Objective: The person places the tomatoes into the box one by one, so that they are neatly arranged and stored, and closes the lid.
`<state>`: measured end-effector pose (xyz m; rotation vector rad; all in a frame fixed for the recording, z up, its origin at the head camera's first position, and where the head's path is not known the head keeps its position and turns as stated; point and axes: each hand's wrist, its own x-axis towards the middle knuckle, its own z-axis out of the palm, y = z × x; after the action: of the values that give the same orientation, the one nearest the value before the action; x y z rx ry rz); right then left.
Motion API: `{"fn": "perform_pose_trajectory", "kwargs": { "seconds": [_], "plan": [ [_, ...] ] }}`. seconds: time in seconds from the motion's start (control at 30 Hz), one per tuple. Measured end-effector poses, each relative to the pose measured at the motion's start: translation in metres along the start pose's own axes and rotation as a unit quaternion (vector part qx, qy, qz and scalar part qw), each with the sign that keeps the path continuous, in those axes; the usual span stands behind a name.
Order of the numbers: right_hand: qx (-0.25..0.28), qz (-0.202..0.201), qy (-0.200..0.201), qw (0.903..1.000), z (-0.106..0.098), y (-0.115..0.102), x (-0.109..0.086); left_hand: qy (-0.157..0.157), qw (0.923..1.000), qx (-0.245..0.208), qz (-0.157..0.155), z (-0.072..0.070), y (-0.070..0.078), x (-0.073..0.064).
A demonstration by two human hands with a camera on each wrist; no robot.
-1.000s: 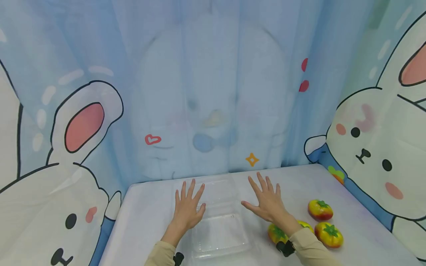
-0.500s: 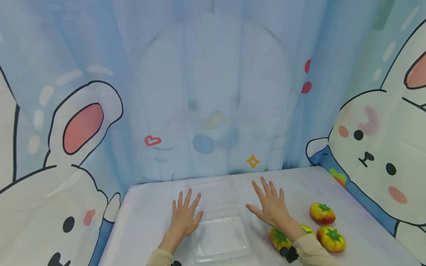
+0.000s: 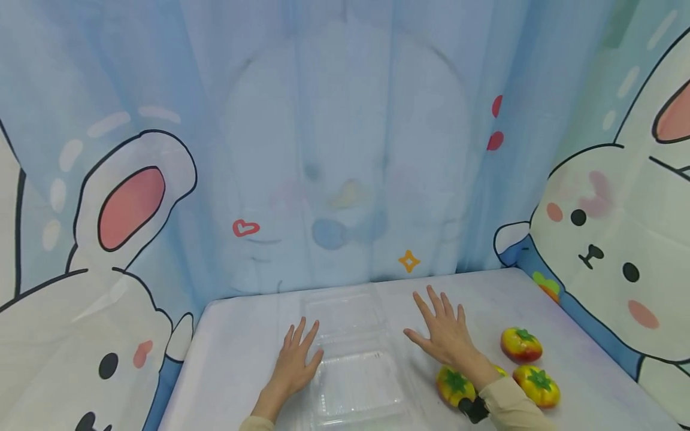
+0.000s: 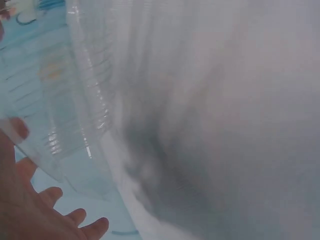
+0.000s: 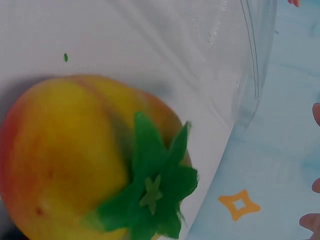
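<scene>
My left hand (image 3: 293, 366), fingers spread and straight, is at the left side of a clear plastic clamshell box (image 3: 358, 386), whose lid lies folded back toward the far edge. In the left wrist view, that hand (image 4: 30, 200) appears at lower left beside the clear plastic. My right hand (image 3: 447, 335) is also spread, to the right of the box, holding nothing. Below its wrist lies a yellow-red artificial persimmon (image 3: 454, 384) with green leaves; another is partly hidden behind the forearm. A persimmon (image 5: 65, 155) fills much of the right wrist view.
Two more persimmons lie farther right, one at the back (image 3: 521, 345) and one nearer (image 3: 537, 386). The white table (image 3: 232, 347) ends at a blue curtain (image 3: 345, 149) printed with rabbits, close behind the box lid.
My left hand has drawn back toward me and slightly left, away from the lid. The right hand has shifted a little right and nearer. The box and persimmons stay in place.
</scene>
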<state>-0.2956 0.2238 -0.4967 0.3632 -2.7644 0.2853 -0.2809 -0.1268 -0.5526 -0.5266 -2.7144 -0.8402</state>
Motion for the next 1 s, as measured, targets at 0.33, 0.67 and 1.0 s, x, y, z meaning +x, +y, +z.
{"fn": "perform_pose_trajectory", "kwargs": {
  "seconds": [0.33, 0.67, 1.0],
  "plan": [
    [0.001, 0.015, -0.019, 0.9997, -0.003, 0.02, 0.002, 0.001, 0.9981, -0.057, -0.025, 0.007, -0.007, -0.006],
    [0.043, 0.054, -0.037, 0.9969, -0.012, 0.074, 0.017, -0.001, 0.9956, -0.082, -0.044, 0.008, -0.013, -0.009],
    [0.07, 0.16, -0.084, 0.9811, -0.022, 0.164, 0.006, -0.013, 0.9925, -0.119, -0.027, 0.011, -0.014, -0.007]
  ]
}}
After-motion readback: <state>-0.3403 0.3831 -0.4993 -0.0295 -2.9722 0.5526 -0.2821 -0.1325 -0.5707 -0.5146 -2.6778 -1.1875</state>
